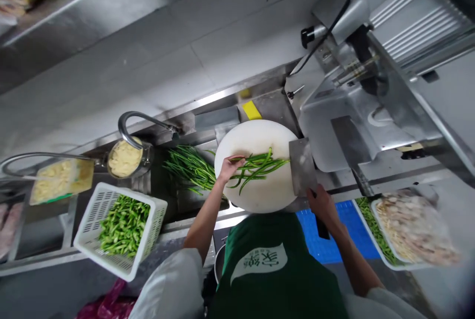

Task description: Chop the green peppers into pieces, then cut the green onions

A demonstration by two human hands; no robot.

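Long, thin green vegetables that look like chili peppers (262, 164) lie in a loose bunch on a round white cutting board (256, 198). My left hand (230, 166) closes over the left end of this bunch, its fingers curled on the stalks. In my right hand (323, 205) is the dark handle of a broad cleaver (302, 166). The cleaver's flat blade hangs over the board's right edge, just right of the peppers' tips and apart from them. More long green stalks (191, 166) are piled left of the board, partly behind my left forearm.
A white basket (158, 210) of cut green pieces stands at left, near a metal pot (146, 158) of pale slices. A yellow sponge (252, 110) sits behind the board. To the right are a slicing machine (401, 96), another cleaver (351, 141) and food trays (397, 265).
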